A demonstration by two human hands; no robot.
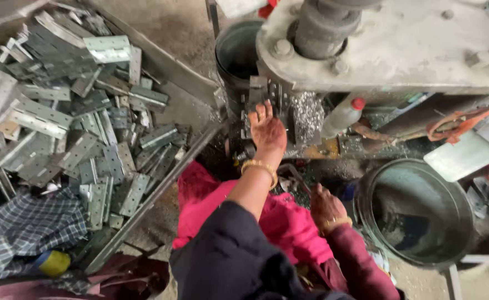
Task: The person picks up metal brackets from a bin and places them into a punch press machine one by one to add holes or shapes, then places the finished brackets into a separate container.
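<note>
Closest to the camera, a dark sleeve and pink cloth [289,222] cover the person's lap. Just beyond, the right hand [326,206], wearing a gold bangle, rests low with fingers curled; whether it grips anything cannot be told. Further out, the left hand [266,132] reaches to the press machine [400,44], fingers spread and loose, fingertips touching a small metal piece [261,91] at the die. That piece looks stiff, light and sharp-edged, best pinched by its flat faces. Left of the arm, a tray [161,189] holds a heap of grey perforated hinge plates [72,128]. Right, a round metal bucket [416,211] and a white squeeze bottle [341,118] with a red cap.
</note>
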